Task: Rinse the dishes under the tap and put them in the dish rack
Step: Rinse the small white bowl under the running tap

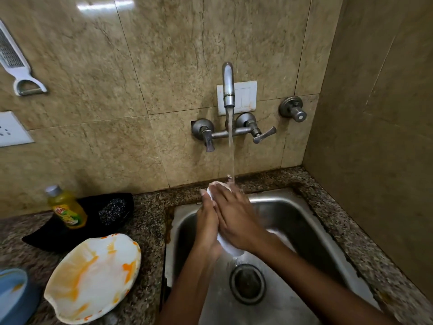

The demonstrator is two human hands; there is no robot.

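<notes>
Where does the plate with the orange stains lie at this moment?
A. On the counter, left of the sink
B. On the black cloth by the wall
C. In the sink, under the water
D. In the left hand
A: the stained plate rests on the granite counter left of the sink, with no hand on it.

Looking steeply down from head height, close over the stainless-steel sink (304, 221), facing the beige tiled wall (164, 66).
</notes>
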